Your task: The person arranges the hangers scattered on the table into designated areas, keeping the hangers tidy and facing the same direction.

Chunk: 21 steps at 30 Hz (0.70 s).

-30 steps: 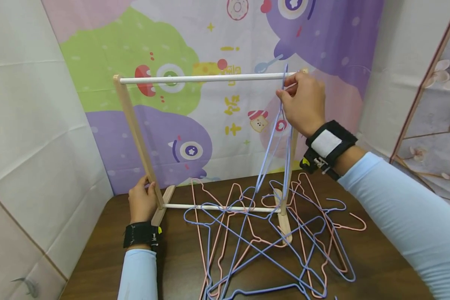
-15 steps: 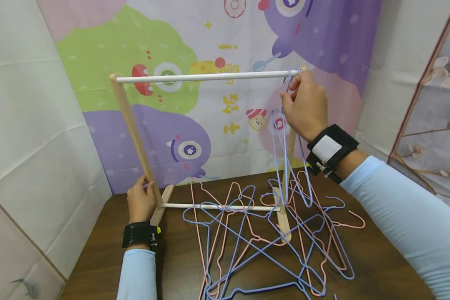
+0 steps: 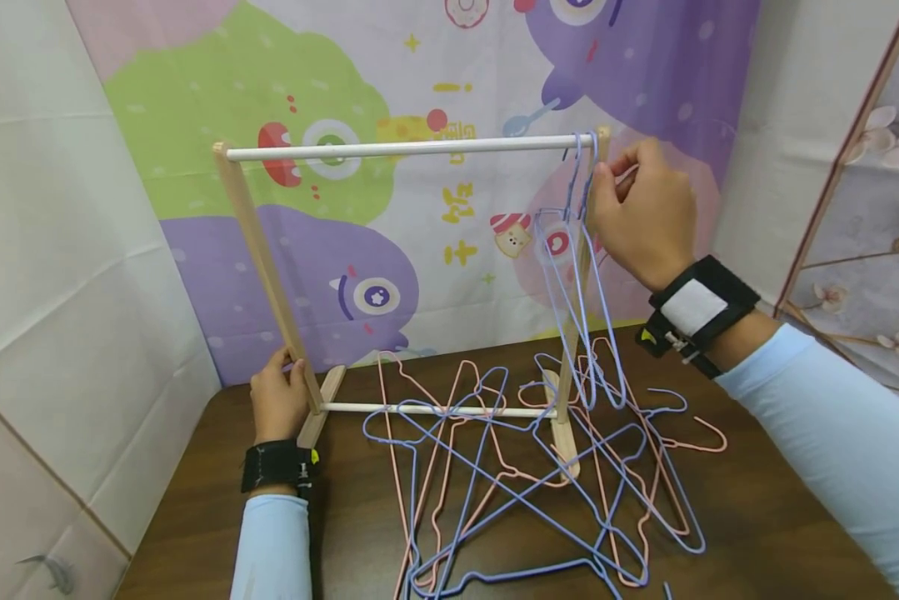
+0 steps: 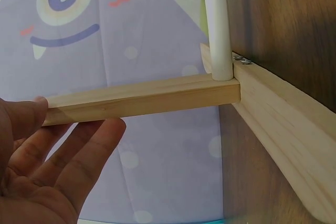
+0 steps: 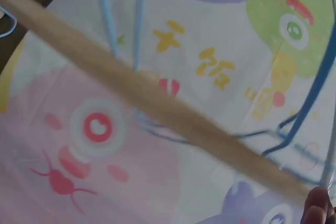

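A small clothes rack stands on the table, with a white top rail [image 3: 412,150] between wooden posts. My left hand [image 3: 278,400] pinches the lower left post [image 4: 142,98], thumb on one side and fingers on the other. Two blue clothes hangers [image 3: 582,275] hang side by side at the rail's right end. Just right of their hooks is my right hand [image 3: 647,217], fingers loosely bent, holding nothing. Its fingertips [image 5: 316,203] show beside the right post [image 5: 157,108] in the right wrist view; whether they touch it, I cannot tell.
Several tangled blue and pink hangers [image 3: 520,492] lie on the dark wooden table [image 3: 359,533], in front of and around the rack's right foot [image 3: 564,442]. A printed cloth [image 3: 374,192] hangs close behind the rack. A lower white rail [image 3: 434,410] joins the posts.
My right hand hung a blue hanger on the rail beside another, let go of its hook and moved right. The left hand keeps its hold on the post.
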Tool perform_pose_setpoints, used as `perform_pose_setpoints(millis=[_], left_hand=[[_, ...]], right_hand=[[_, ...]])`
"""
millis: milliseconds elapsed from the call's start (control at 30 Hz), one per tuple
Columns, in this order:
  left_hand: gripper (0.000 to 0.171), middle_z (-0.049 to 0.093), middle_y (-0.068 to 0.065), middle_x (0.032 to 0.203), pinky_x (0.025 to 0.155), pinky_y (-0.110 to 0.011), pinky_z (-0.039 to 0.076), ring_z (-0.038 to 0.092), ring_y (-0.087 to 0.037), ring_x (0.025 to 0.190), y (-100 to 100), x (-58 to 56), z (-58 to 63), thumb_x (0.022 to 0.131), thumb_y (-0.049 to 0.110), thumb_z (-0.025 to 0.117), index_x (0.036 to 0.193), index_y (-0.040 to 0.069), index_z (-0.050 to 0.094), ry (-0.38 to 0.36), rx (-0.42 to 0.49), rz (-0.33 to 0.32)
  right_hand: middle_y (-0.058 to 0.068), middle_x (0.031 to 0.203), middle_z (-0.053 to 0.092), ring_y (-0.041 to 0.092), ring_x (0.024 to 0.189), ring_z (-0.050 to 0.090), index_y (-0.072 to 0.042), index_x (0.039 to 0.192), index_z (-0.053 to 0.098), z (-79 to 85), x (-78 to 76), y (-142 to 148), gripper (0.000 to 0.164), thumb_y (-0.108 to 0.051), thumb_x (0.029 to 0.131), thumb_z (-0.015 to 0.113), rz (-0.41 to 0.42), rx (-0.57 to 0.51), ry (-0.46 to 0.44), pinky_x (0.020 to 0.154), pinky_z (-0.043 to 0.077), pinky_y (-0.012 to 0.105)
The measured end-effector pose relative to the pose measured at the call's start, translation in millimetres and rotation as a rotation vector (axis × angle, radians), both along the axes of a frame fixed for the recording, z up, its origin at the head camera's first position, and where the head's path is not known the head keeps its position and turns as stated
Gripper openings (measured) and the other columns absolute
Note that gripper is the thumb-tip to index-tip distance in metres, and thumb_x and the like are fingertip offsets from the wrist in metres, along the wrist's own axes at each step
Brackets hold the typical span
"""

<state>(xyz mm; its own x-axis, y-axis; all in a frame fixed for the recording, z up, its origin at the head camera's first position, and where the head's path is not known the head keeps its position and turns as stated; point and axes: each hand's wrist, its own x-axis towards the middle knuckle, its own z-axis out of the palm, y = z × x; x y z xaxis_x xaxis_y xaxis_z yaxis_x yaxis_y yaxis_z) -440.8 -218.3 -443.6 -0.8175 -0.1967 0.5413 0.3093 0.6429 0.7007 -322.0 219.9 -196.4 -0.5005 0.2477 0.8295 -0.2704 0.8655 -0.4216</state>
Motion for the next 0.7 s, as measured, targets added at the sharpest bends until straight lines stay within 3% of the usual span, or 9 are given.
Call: perform_pose_setpoints(millis=[133, 333, 500, 700], left_hand=[[0.033, 0.069, -0.024, 0.126, 0.084, -0.059, 0.057, 0.071, -0.044, 0.102, -0.5, -0.3, 0.0, 0.103, 0.01, 0.06, 0.134, 0.0, 0.063, -0.009, 0.006, 0.005], [0.033, 0.068, -0.022, 0.128, 0.084, -0.058, 0.058, 0.072, -0.043, 0.101, 1.4, -3.0, -0.2, 0.104, 0.011, 0.059, 0.135, 0.001, 0.063, -0.014, 0.006, -0.009], [0.032, 0.069, -0.022, 0.126, 0.085, -0.059, 0.057, 0.072, -0.043, 0.1, 1.9, -3.0, 1.4, 0.103, 0.01, 0.06, 0.134, 0.0, 0.064, 0.004, -0.002, -0.004], [0.031, 0.069, -0.023, 0.125, 0.085, -0.059, 0.057, 0.072, -0.044, 0.1, 0.6, 0.3, 1.4, 0.103, 0.008, 0.06, 0.132, -0.001, 0.065, 0.008, -0.008, -0.001]], right_hand=[[0.018, 0.088, 0.074, 0.03, 0.077, 0.066, 0.001, 0.103, 0.067, -13.2, -0.8, 20.9, 0.033, -0.028, 0.101, 0.05, -0.063, -0.032, -0.067, 0.064, 0.041, 0.04], [0.026, 0.085, 0.07, 0.048, 0.077, 0.066, 0.0, 0.088, 0.068, -58.5, -2.9, 64.3, 0.036, -0.028, 0.098, 0.048, -0.151, 0.07, -0.265, 0.058, 0.045, 0.059], [0.015, 0.06, 0.058, 0.04, 0.058, 0.059, -0.008, 0.057, 0.054, -93.6, -7.2, 91.7, 0.043, -0.026, 0.095, 0.048, -0.174, 0.167, -0.412, 0.042, 0.037, 0.047], [0.003, 0.053, 0.047, 0.027, 0.052, 0.052, -0.013, 0.051, 0.045, -129.3, -9.6, 109.4, 0.045, -0.027, 0.094, 0.051, -0.103, 0.194, -0.681, 0.04, 0.037, 0.039]])
